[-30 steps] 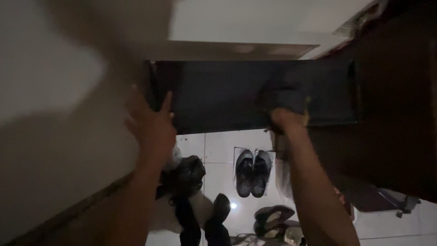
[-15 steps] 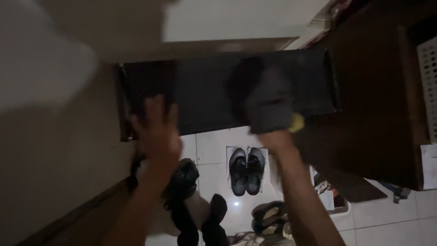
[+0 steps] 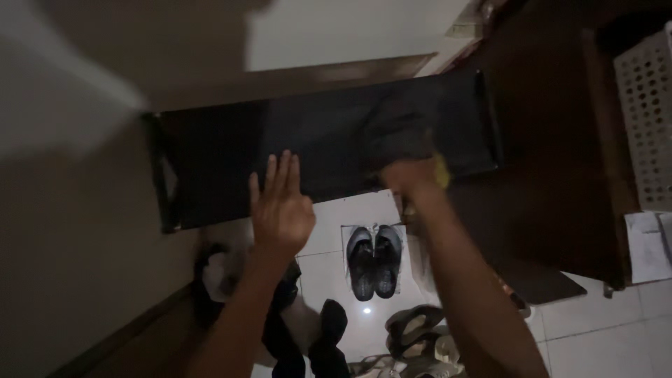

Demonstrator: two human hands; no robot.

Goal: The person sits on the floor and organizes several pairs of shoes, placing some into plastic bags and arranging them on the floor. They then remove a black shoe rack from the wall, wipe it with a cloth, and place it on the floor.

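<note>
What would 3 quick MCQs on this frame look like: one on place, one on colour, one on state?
1. Where does the pair of dark sandals lie?
A. on the dark shelf
B. on the white tiled floor below it
C. in the basket

2. What colour shows at the edge of the cloth?
A. yellow
B. red
C. blue

3. How is the left hand?
A. fisted
B. open, fingers spread
C. gripping a shoe

Answers:
1 B, sandals sit on floor under the dark shelf.
2 A, yellow beside the right hand.
3 B, fingers spread flat.
</note>
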